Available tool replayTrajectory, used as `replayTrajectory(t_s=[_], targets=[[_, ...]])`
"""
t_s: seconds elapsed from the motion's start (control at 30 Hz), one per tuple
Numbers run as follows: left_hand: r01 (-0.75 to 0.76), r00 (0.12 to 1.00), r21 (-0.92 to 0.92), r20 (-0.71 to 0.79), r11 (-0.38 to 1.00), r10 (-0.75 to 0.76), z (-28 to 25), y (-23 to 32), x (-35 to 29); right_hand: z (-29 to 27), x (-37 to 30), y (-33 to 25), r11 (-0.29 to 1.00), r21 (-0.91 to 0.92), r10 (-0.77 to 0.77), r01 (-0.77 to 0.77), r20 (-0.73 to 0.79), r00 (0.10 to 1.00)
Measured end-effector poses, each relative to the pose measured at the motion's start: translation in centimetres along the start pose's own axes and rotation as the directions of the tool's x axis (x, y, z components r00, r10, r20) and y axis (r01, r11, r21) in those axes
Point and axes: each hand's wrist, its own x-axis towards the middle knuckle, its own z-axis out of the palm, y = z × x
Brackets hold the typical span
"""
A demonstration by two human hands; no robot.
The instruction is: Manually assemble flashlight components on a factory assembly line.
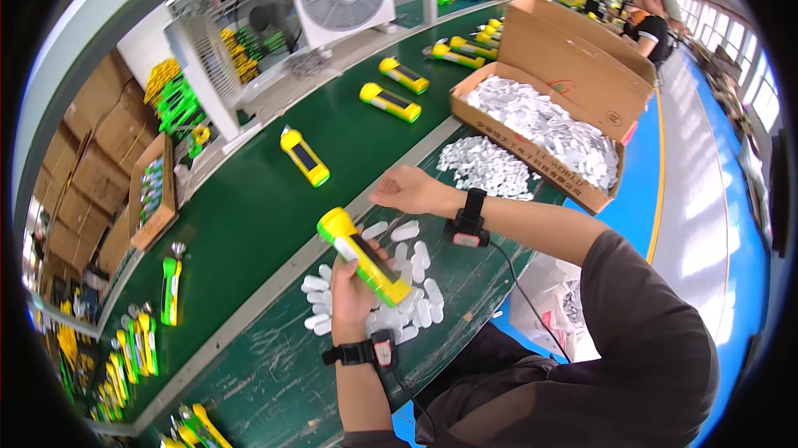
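Observation:
My left hand [352,286] is wrapped round a yellow and green flashlight [366,255], tilted over the green work table. A dark panel runs along the flashlight's side, with a white patch near its head. Above and right of the flashlight's head, apart from it, my right hand [413,190] is closed with its fingers curled in. Whatever those fingers may hold is hidden. Beneath the flashlight lie several small whitish oval pieces [406,230], spread loosely on both sides of my left hand.
A green conveyor belt [249,224] carries several yellow and green flashlights [304,157]. An open cardboard box [507,125] full of white pieces stands right, beside a heap of small white parts [485,167]. Cables hang from my wrist straps. Several people [652,28] are at the far right.

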Motion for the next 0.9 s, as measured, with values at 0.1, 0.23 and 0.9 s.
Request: replayTrajectory(t_s=[0.1, 0.23, 0.9], targets=[[0.025, 0.998, 0.137, -0.059, 0.99, -0.017, 1.1, 0.0, -0.3, -5.5, -0.8, 5.1, 0.732, -0.679, -0.061, -0.061, -0.154, 0.986], [-0.011, 0.994, 0.155, -0.107, 0.988, 0.028, -1.3, 0.4, -1.4, -4.9, -0.6, 8.1, 0.722, -0.692, 0.023, -0.02, -0.005, 1.0], [0.002, 0.95, 0.158, -0.307, 0.987, 0.047, 1.2, 0.5, -1.3, 2.3, 0.3, -2.3, 0.78, 0.62, 0.051, -0.09, 0.08, 0.995]])
